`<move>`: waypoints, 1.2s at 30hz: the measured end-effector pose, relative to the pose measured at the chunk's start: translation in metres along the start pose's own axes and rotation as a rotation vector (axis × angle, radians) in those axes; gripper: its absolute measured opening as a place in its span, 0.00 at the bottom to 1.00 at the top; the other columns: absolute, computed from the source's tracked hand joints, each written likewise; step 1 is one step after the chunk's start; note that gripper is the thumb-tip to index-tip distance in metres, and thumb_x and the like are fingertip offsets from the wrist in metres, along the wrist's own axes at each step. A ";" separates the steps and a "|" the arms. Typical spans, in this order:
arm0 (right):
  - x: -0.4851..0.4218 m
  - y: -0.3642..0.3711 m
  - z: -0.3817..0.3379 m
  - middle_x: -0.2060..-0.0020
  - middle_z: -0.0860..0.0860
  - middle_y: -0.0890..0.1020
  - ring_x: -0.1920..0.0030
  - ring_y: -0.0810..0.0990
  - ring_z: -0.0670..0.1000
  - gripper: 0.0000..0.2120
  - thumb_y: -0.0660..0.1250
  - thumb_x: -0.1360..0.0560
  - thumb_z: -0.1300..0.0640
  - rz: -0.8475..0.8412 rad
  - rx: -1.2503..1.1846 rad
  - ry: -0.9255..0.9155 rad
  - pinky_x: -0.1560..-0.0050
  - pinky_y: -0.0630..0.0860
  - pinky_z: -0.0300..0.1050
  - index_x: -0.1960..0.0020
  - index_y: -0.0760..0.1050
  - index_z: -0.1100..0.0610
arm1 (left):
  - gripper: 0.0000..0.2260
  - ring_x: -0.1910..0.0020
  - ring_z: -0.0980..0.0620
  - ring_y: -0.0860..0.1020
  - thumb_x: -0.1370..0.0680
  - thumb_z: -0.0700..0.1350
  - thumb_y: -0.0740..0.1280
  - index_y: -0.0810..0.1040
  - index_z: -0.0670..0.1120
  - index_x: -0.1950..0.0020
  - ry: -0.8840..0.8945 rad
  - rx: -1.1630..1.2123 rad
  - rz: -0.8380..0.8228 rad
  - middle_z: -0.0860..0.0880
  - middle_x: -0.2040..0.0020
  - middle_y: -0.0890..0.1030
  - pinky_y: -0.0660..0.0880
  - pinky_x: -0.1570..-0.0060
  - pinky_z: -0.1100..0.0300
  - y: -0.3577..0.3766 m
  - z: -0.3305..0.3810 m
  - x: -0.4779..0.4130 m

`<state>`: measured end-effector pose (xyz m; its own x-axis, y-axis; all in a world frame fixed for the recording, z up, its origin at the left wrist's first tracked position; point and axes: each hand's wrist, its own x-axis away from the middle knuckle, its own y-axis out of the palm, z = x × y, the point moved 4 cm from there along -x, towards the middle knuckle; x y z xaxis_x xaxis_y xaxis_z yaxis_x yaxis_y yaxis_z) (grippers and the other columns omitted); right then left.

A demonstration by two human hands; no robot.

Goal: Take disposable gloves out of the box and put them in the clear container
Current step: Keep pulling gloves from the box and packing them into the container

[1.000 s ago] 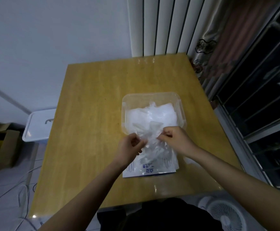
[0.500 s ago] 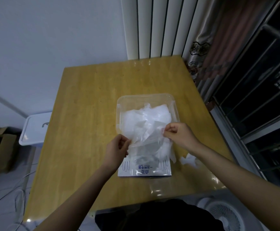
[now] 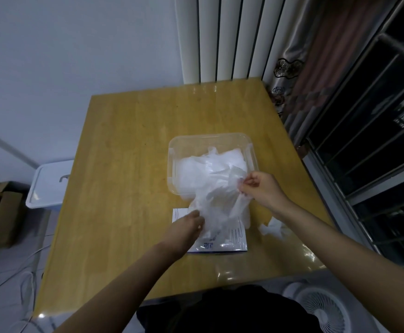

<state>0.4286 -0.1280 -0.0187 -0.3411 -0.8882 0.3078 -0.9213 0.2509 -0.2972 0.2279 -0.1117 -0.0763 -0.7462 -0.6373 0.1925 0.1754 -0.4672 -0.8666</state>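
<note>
A person's two hands hold a bunch of disposable gloves (image 3: 220,203) above the tabletop (image 3: 124,164), over the near edge of the clear container (image 3: 172,162) and the far end of the box (image 3: 220,247). The gloves are thin, see-through plastic film, whitish and crumpled, with folds that catch the light; separate gloves cannot be told apart in the bunch. The right hand (image 3: 261,188) pinches the bunch at its upper right edge, thumb and fingers (image 3: 245,182) closed together on the film. The left hand (image 3: 186,224) is at the lower left edge with its fingers curled; it seems to grip the film there, though the fingertips are partly hidden.

The container sits just beyond the box and holds a loose white pile of gloves (image 3: 210,164). The box lies flat, white with blue print and glove outlines. One crumpled glove (image 3: 272,228) lies on the tabletop to the right of the box. A white lidded bin (image 3: 49,183) stands on the floor beside the tabletop on the left, and a white fan (image 3: 323,311) is at the lower right.
</note>
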 end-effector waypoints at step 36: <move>-0.065 -0.028 -0.059 0.63 0.53 0.75 0.66 0.75 0.47 0.08 0.56 0.19 0.64 0.065 -0.093 -0.047 0.69 0.75 0.33 0.55 0.70 0.61 | 0.13 0.64 0.49 0.77 0.26 0.36 0.69 0.66 0.49 0.51 -0.381 0.820 0.626 0.45 0.54 0.74 0.76 0.69 0.60 -0.116 -0.007 -0.087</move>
<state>0.4650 -0.0549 0.0231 -0.3931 -0.8857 0.2471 -0.9118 0.3408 -0.2291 0.2676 0.0021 0.0040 -0.1534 -0.9851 0.0774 0.9326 -0.1702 -0.3183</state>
